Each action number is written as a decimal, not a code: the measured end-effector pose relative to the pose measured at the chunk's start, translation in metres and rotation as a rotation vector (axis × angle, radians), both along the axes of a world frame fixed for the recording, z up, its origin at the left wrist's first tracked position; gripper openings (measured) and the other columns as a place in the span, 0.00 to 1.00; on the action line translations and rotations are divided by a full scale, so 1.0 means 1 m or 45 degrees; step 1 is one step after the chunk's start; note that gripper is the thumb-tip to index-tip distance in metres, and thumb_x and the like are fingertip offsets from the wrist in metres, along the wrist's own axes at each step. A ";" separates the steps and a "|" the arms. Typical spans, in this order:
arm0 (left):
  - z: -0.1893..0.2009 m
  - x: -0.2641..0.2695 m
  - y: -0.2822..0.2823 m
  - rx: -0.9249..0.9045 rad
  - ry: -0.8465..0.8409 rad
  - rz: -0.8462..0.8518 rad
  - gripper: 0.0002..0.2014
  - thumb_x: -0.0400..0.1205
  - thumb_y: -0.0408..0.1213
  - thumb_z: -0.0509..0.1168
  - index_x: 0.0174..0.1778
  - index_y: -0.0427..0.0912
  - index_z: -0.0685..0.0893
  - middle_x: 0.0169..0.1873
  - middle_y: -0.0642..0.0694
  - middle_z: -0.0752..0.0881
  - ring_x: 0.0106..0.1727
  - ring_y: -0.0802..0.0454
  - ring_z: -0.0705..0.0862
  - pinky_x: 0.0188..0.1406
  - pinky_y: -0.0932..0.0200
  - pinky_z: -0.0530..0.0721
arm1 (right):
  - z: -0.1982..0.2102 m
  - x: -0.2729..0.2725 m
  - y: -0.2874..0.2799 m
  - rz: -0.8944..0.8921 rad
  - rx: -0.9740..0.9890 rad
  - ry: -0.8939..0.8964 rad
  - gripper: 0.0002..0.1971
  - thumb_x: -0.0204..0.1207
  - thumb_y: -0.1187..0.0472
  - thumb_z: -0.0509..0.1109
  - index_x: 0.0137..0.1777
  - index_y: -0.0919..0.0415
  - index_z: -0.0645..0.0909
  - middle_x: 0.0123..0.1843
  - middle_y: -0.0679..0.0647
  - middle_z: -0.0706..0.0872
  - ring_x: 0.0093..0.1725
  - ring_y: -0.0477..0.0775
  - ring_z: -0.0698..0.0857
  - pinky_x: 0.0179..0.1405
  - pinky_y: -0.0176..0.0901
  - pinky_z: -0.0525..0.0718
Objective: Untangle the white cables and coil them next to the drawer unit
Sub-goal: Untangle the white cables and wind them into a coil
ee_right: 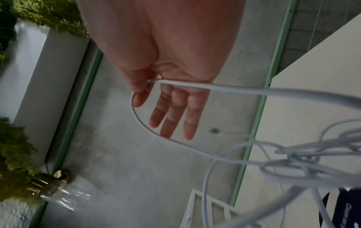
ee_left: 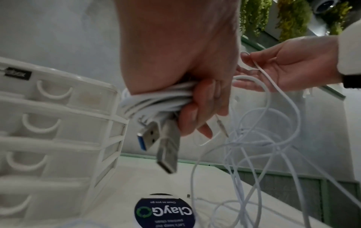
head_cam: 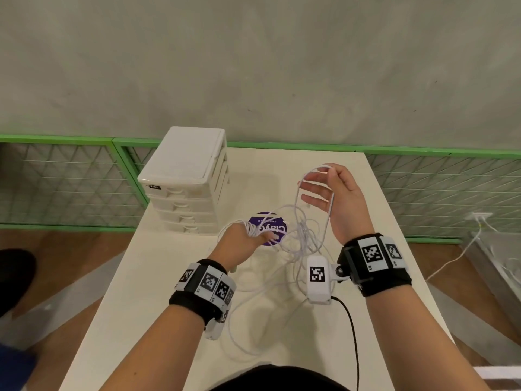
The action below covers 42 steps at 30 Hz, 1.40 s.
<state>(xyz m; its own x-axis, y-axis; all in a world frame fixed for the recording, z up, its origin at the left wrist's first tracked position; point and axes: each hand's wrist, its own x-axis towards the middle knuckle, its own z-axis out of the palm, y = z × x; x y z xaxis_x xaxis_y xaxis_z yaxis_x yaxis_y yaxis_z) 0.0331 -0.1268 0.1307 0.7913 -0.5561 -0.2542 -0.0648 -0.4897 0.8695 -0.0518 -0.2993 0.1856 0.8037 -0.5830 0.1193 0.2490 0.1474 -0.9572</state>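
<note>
My left hand (head_cam: 252, 235) hovers just right of the white drawer unit (head_cam: 186, 182) and grips a wound bundle of white cable (ee_left: 156, 100). Two USB plugs (ee_left: 156, 140) hang out below its fist. From the bundle a white cable runs into a loose tangle (head_cam: 304, 235) over the table's middle, above a round purple sticker (head_cam: 267, 225). My right hand (head_cam: 324, 176) is raised higher, to the right of the tangle. Its thumb and forefinger pinch a long loop of white cable (ee_right: 136, 117), and the other fingers (ee_right: 175, 120) are straight. More slack cable (head_cam: 253, 320) lies near the front edge.
The white table (head_cam: 141, 306) is narrow, with floor on both sides. A green-framed mesh fence (head_cam: 70, 182) runs behind it. A black cord (head_cam: 352, 320) hangs from my right wrist camera. Another white lead (head_cam: 462, 249) runs from a wall socket at the right.
</note>
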 end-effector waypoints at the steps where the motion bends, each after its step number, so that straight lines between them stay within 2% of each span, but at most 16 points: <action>1: -0.001 0.002 0.001 -0.003 0.026 0.052 0.26 0.77 0.51 0.71 0.27 0.32 0.74 0.18 0.44 0.69 0.13 0.53 0.64 0.12 0.66 0.63 | -0.003 0.000 -0.003 -0.049 -0.060 0.057 0.11 0.86 0.59 0.55 0.50 0.56 0.80 0.43 0.56 0.86 0.44 0.59 0.87 0.42 0.50 0.86; 3: 0.001 0.007 0.001 -0.134 0.178 0.172 0.23 0.80 0.47 0.68 0.37 0.25 0.83 0.17 0.44 0.67 0.14 0.51 0.63 0.15 0.65 0.61 | -0.013 0.000 -0.012 -0.187 -0.202 0.221 0.11 0.85 0.61 0.56 0.49 0.54 0.81 0.37 0.53 0.83 0.33 0.52 0.82 0.31 0.43 0.80; 5: 0.009 0.011 0.002 -0.277 0.334 0.224 0.14 0.81 0.39 0.66 0.43 0.29 0.84 0.14 0.48 0.65 0.13 0.53 0.59 0.17 0.64 0.56 | -0.028 -0.003 -0.025 -0.324 -0.305 0.420 0.11 0.84 0.60 0.58 0.51 0.55 0.83 0.34 0.51 0.80 0.29 0.49 0.77 0.28 0.41 0.75; 9: 0.019 0.019 0.007 -0.413 0.384 0.236 0.11 0.82 0.35 0.64 0.43 0.29 0.84 0.15 0.49 0.62 0.15 0.54 0.56 0.18 0.62 0.54 | -0.054 -0.009 -0.039 -0.560 -0.643 0.758 0.13 0.81 0.60 0.61 0.61 0.52 0.83 0.50 0.53 0.80 0.49 0.53 0.79 0.54 0.45 0.78; 10: 0.021 0.020 0.008 -0.423 0.390 0.233 0.11 0.82 0.35 0.64 0.42 0.30 0.84 0.15 0.49 0.62 0.15 0.54 0.57 0.17 0.63 0.54 | -0.053 -0.009 -0.034 -0.627 -0.817 0.759 0.15 0.80 0.65 0.62 0.61 0.51 0.83 0.54 0.55 0.78 0.54 0.55 0.77 0.58 0.41 0.73; 12: 0.023 0.020 0.008 -0.453 0.406 0.225 0.11 0.83 0.35 0.64 0.42 0.31 0.84 0.15 0.49 0.62 0.15 0.54 0.57 0.17 0.63 0.55 | -0.044 -0.007 -0.014 -0.693 -1.097 0.470 0.19 0.71 0.75 0.62 0.52 0.55 0.87 0.52 0.56 0.78 0.55 0.54 0.76 0.56 0.34 0.69; 14: 0.024 0.020 0.007 -0.466 0.413 0.218 0.11 0.83 0.36 0.63 0.42 0.32 0.84 0.15 0.50 0.63 0.15 0.54 0.57 0.17 0.63 0.55 | -0.036 -0.005 0.009 -0.439 -1.155 0.139 0.18 0.65 0.77 0.59 0.38 0.59 0.87 0.43 0.52 0.82 0.45 0.48 0.80 0.48 0.35 0.75; 16: 0.027 0.020 0.007 -0.460 0.404 0.195 0.11 0.84 0.37 0.63 0.42 0.32 0.84 0.14 0.50 0.63 0.15 0.54 0.58 0.17 0.62 0.56 | -0.039 -0.004 0.031 -0.029 -1.177 0.122 0.15 0.64 0.74 0.59 0.34 0.59 0.86 0.36 0.49 0.86 0.38 0.48 0.83 0.40 0.40 0.79; 18: 0.031 0.019 0.007 -0.462 0.384 0.176 0.12 0.84 0.37 0.62 0.43 0.32 0.84 0.14 0.51 0.63 0.15 0.54 0.58 0.17 0.62 0.56 | -0.051 0.001 0.047 0.236 -1.383 0.405 0.14 0.69 0.68 0.60 0.46 0.59 0.88 0.45 0.53 0.89 0.45 0.54 0.85 0.45 0.44 0.81; 20: 0.034 0.021 0.008 -0.472 0.362 0.185 0.11 0.84 0.37 0.63 0.43 0.33 0.84 0.15 0.51 0.63 0.15 0.54 0.58 0.17 0.62 0.56 | -0.071 0.006 0.050 0.413 -1.725 0.794 0.18 0.75 0.62 0.63 0.66 0.58 0.79 0.60 0.56 0.84 0.59 0.59 0.82 0.55 0.47 0.77; 23: 0.037 0.026 0.014 -0.514 0.337 0.239 0.11 0.84 0.38 0.63 0.43 0.33 0.84 0.15 0.51 0.63 0.15 0.55 0.57 0.15 0.63 0.56 | -0.088 0.008 0.040 0.560 -2.041 1.159 0.15 0.80 0.60 0.61 0.66 0.57 0.75 0.62 0.56 0.83 0.63 0.59 0.80 0.61 0.50 0.71; 27: 0.035 0.029 0.017 -0.424 0.256 0.291 0.12 0.82 0.40 0.66 0.42 0.32 0.84 0.15 0.50 0.65 0.14 0.55 0.59 0.15 0.65 0.58 | -0.077 0.010 0.030 0.353 -1.384 0.961 0.10 0.78 0.61 0.68 0.55 0.61 0.86 0.54 0.59 0.89 0.53 0.55 0.84 0.50 0.39 0.76; 30: 0.029 0.025 0.011 -0.267 0.068 0.270 0.19 0.76 0.45 0.73 0.25 0.38 0.77 0.14 0.48 0.69 0.14 0.53 0.65 0.18 0.63 0.64 | -0.057 0.016 0.029 0.164 -1.034 0.652 0.09 0.72 0.62 0.75 0.51 0.60 0.89 0.50 0.55 0.90 0.47 0.44 0.83 0.45 0.27 0.73; 33: 0.028 0.016 0.005 -0.320 -0.003 0.147 0.23 0.76 0.42 0.74 0.14 0.47 0.77 0.12 0.51 0.70 0.15 0.53 0.66 0.17 0.64 0.66 | -0.046 0.018 0.027 0.084 -1.018 0.540 0.09 0.70 0.58 0.77 0.50 0.57 0.90 0.46 0.51 0.82 0.45 0.45 0.79 0.45 0.32 0.74; 37: 0.028 0.017 -0.001 -0.267 -0.056 0.091 0.20 0.74 0.39 0.76 0.18 0.48 0.78 0.11 0.56 0.71 0.13 0.56 0.68 0.14 0.63 0.67 | -0.038 0.017 0.022 -0.039 -1.043 0.538 0.11 0.67 0.56 0.79 0.50 0.55 0.90 0.42 0.48 0.74 0.40 0.42 0.75 0.40 0.23 0.70; 42: 0.019 0.022 -0.005 -0.308 -0.119 0.272 0.18 0.76 0.41 0.74 0.24 0.42 0.76 0.12 0.56 0.72 0.15 0.59 0.68 0.19 0.64 0.67 | -0.034 0.013 0.022 0.062 -0.942 0.546 0.10 0.64 0.62 0.81 0.45 0.53 0.88 0.34 0.47 0.79 0.31 0.40 0.76 0.37 0.29 0.75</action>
<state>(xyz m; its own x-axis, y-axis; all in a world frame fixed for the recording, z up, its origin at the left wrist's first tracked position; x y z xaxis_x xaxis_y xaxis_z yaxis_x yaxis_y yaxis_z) 0.0550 -0.1319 0.1494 0.9102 -0.4103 -0.0562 -0.0675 -0.2809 0.9574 -0.0383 -0.2778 0.1516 0.8883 -0.4388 0.1357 -0.1468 -0.5511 -0.8214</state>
